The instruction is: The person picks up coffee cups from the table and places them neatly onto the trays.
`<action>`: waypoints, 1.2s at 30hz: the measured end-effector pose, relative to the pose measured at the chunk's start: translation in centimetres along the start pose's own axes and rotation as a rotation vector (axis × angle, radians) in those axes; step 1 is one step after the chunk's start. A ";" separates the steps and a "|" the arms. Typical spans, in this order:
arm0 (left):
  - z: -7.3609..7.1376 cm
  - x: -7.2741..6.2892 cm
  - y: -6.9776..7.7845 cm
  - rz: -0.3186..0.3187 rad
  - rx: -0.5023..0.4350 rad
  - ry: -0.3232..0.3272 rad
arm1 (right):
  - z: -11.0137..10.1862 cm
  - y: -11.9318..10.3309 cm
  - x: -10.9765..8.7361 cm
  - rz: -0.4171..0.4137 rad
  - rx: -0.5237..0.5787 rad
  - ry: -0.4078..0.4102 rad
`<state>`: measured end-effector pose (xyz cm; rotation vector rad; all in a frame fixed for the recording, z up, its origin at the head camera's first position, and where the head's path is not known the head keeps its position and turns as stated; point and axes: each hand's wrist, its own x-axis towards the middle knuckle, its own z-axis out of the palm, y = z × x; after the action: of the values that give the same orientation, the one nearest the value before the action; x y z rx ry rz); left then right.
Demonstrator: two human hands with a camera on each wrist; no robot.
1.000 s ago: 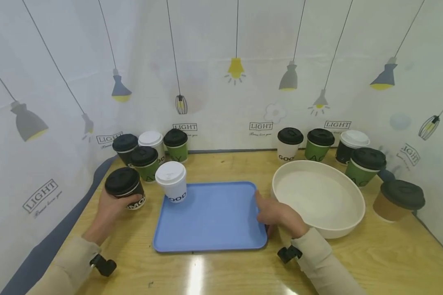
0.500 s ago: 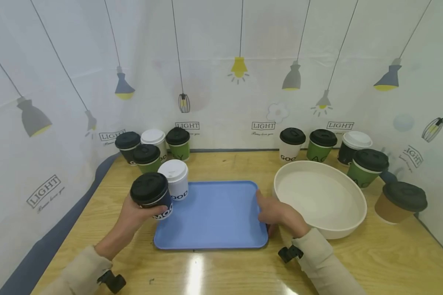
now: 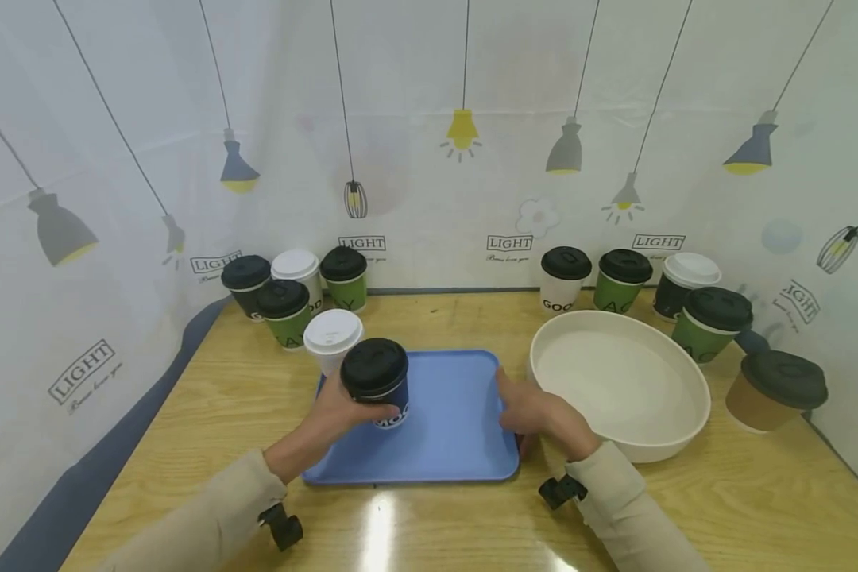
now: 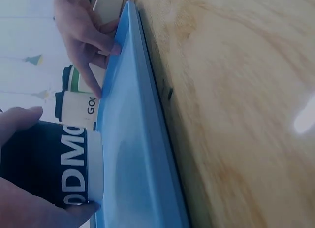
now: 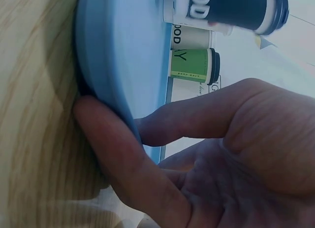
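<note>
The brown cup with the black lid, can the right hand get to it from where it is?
Probably yes. The right hand rests on the blue tray, and only the white bowl lies toward the brown cup.

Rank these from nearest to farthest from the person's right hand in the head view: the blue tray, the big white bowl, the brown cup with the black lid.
1. Blue tray: the right hand holds its right edge.
2. White bowl: just right of that hand, beside the tray.
3. Brown cup: far right, beyond the bowl, near the curtain.
</note>
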<state>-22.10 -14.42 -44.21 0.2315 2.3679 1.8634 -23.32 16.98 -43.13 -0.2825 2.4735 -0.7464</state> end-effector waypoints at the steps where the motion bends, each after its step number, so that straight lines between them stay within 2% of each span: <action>1: 0.5 0.5 -0.1 -0.008 -0.008 0.002 | 0.0 0.0 0.0 0.001 -0.001 0.001; 3: 1.4 1.4 -0.3 -0.025 -0.010 0.015 | 0.0 0.0 0.1 0.002 0.001 0.001; 7: 2.8 2.9 -0.7 -0.017 0.001 0.045 | 0.1 0.1 0.1 0.003 0.006 0.002; 15: 4.2 4.8 -0.9 -0.052 0.008 0.147 | 0.1 0.1 0.1 -0.006 -0.009 0.004; 23: 4.5 5.7 -1.0 -0.085 0.034 0.205 | 0.2 0.1 0.1 0.004 0.005 -0.002; 29: 4.6 6.2 -0.8 -0.099 0.039 0.205 | 0.1 0.1 0.1 0.012 -0.005 -0.001; 36: 4.6 6.1 -0.5 -0.107 0.041 0.211 | 0.1 0.1 0.3 0.023 -0.022 -0.001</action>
<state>-27.22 -8.95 -45.77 -0.0918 2.4990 1.8744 -23.56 16.95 -43.39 -0.2623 2.4810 -0.7099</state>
